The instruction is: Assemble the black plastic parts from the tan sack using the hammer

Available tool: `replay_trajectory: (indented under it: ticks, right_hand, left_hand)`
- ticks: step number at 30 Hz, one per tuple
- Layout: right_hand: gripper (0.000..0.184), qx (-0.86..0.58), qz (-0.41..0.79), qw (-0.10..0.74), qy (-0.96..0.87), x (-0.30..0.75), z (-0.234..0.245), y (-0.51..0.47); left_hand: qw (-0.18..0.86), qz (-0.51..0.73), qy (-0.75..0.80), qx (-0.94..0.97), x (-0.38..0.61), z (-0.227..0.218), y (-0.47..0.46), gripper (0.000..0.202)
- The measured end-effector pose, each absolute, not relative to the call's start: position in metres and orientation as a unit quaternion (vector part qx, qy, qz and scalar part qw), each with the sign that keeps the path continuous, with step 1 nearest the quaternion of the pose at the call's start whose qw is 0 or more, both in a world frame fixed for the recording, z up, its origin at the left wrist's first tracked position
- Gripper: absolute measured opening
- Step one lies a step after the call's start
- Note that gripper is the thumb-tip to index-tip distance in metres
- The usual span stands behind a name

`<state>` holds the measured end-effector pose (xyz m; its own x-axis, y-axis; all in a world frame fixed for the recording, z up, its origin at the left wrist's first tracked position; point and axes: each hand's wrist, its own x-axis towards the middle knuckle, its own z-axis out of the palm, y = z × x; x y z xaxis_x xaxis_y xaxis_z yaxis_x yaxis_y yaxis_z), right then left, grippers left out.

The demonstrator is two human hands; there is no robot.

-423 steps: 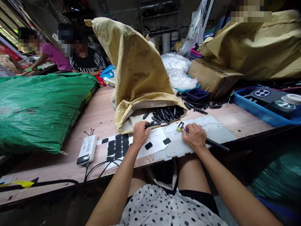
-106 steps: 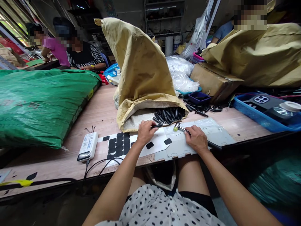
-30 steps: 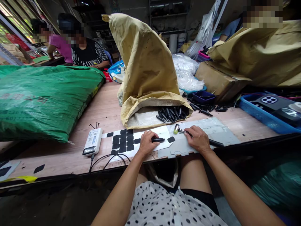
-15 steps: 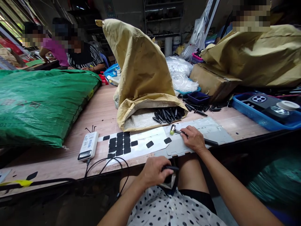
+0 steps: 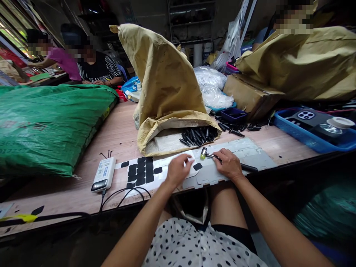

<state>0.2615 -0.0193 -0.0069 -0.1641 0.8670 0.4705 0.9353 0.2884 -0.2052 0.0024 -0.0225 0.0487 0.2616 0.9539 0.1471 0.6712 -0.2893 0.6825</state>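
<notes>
My left hand (image 5: 178,170) hovers over a white backing sheet (image 5: 169,167) near the table's front edge. Its fingers reach forward and nothing shows in them. Rows of black adhesive pads (image 5: 141,172) cover the sheet's left part, and a single pad (image 5: 197,166) lies just right of my fingers. My right hand (image 5: 228,165) is closed on the black handle of a small hammer (image 5: 204,152), which rests on a grey card sheet (image 5: 253,155). Behind them, black cylindrical parts (image 5: 197,135) spill from the mouth of a tan paper sack (image 5: 167,89).
A white power bank (image 5: 103,174) with cables lies left of the pads. A green sack (image 5: 50,122) fills the left side. On the right stand a cardboard box (image 5: 250,92) and a blue tray (image 5: 294,129). A dark bag (image 5: 191,205) hangs below the table edge. Other people sit behind.
My left hand carried a black part from the sheet down to the bag under the table edge, then came back up over the sheet without it. The right hand stayed on the hammer.
</notes>
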Motion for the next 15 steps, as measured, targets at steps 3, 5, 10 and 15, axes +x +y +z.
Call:
replay_trajectory:
  ticks: [3,5,10,15]
  right_hand:
    - [0.018,-0.592,-0.059,0.26,-0.761,0.262,-0.006,-0.019]
    - [0.018,-0.592,-0.053,0.26,-0.761,0.262,-0.006,-0.019]
    - [0.018,-0.594,-0.046,0.26,-0.76,0.262,-0.004,-0.018]
    - [0.019,-0.598,-0.039,0.257,-0.758,0.262,-0.003,-0.019]
  left_hand:
    - [0.148,0.281,0.589,0.743,-0.005,0.053,0.046,0.024]
    - [0.128,0.236,0.611,0.745,-0.009,0.048,0.078,0.029]
    - [0.132,0.157,0.59,0.781,-0.012,0.03,0.109,0.028]
    - [0.117,0.168,0.557,0.805,-0.017,0.032,0.096,0.014]
